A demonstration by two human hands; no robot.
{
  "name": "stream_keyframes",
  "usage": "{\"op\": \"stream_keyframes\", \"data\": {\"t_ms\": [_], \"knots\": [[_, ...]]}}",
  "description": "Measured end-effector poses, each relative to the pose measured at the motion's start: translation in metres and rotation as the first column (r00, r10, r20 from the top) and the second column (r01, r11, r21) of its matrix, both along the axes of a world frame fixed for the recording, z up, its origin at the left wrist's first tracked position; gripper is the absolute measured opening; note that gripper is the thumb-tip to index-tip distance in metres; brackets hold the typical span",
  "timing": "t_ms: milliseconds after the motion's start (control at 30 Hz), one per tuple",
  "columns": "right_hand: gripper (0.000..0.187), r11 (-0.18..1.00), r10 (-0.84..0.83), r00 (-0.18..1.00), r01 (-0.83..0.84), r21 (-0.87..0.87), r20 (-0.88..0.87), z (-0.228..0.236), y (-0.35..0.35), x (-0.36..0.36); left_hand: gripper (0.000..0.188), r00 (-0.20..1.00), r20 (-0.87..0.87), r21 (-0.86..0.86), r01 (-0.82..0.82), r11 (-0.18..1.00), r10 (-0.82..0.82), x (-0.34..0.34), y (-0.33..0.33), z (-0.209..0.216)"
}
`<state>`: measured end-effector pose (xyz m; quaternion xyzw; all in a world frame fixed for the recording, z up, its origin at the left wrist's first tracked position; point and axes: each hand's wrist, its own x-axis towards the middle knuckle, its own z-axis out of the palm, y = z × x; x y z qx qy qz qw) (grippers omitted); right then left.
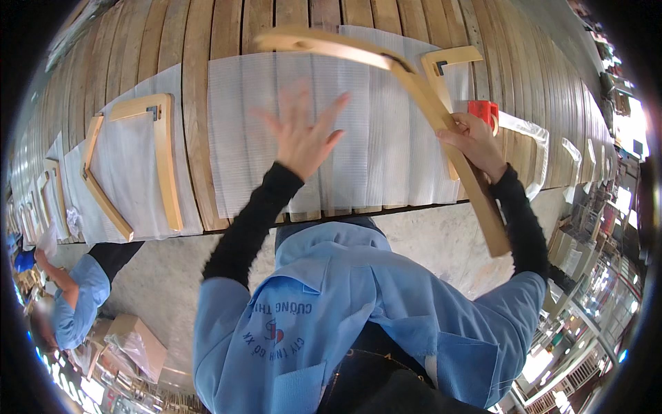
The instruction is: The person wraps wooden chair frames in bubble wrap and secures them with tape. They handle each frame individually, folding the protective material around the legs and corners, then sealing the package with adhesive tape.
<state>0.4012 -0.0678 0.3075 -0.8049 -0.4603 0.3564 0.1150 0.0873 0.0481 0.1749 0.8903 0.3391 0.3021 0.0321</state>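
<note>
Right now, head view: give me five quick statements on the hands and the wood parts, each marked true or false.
1. The right hand grips a bent wood frame. True.
2. The left hand holds the red cup. False: it is open, fingers spread, holding nothing, above the white foam sheet; the red cup sits behind the right hand.
3. The held frame lies flat on the bench. False: it is lifted, with its lower end hanging past the slatted bench's edge.
4. Another frame lies on a foam sheet to the left. True.
5. Nobody else is in view. False: another person in a blue shirt is at lower left.
</note>
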Motion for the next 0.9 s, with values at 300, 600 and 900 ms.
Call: {"op": "stream_keyframes", "data": {"t_ms": [300, 600, 900], "knots": [[0.071, 0.971, -0.190, 0.444, -0.048, -0.235, -0.875, 0.047, 0.010, -0.029, 0.032, 0.847, -0.300, -0.459, 0.275, 0.845, -0.438, 0.008, 0.034, 0.009], [0.066, 0.656, -0.210, 0.547, 0.693, 0.298, -0.810, -0.127, 0.045, -0.130, 0.081, 0.845, -0.268, -0.816, 0.057, 0.576, -0.464, 0.033, 0.003, 0.032], [0.077, 0.671, -0.448, 0.401, 0.741, -0.005, -0.799, -0.261, 0.159, 0.016, 0.134, 0.827, -0.549, -0.622, -0.501, 0.602, 0.121, -0.109, -0.092, -0.154]]}}
